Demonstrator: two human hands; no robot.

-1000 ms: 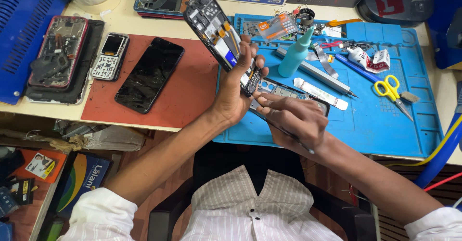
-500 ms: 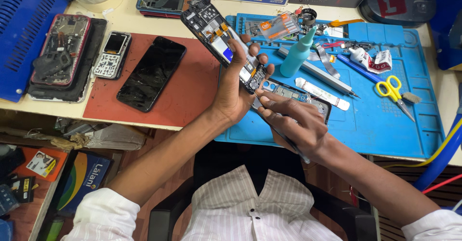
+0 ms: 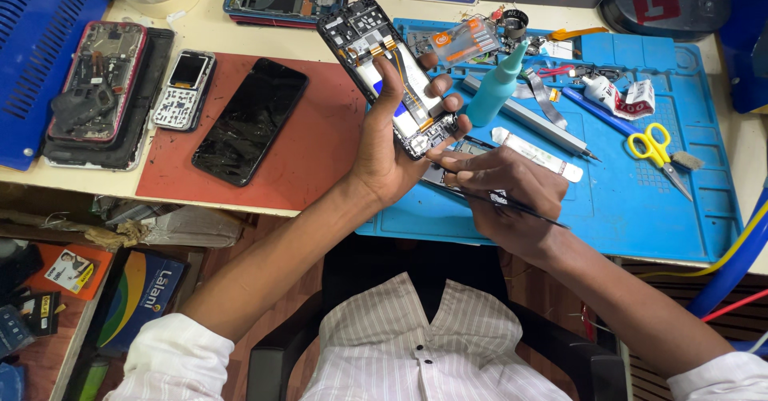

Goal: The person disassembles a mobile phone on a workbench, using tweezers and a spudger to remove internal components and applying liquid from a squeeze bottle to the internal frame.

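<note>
Black opened phone (image 3: 382, 73) gripped in left hand (image 3: 390, 149), fingers curled round its edges, held tilted above blue mat (image 3: 640, 201). Right hand (image 3: 512, 197) closed round thin tool (image 3: 512, 204), tip near phone's lower end. Teal bottle (image 3: 496, 93) just beside. Yellow scissors (image 3: 658, 149) farther right. Dark phone (image 3: 250, 121) flat on red mat (image 3: 320, 153).

Bright even overhead light, soft short shadows, sharp centre, slight wide-angle bending at edges, no glare
</note>
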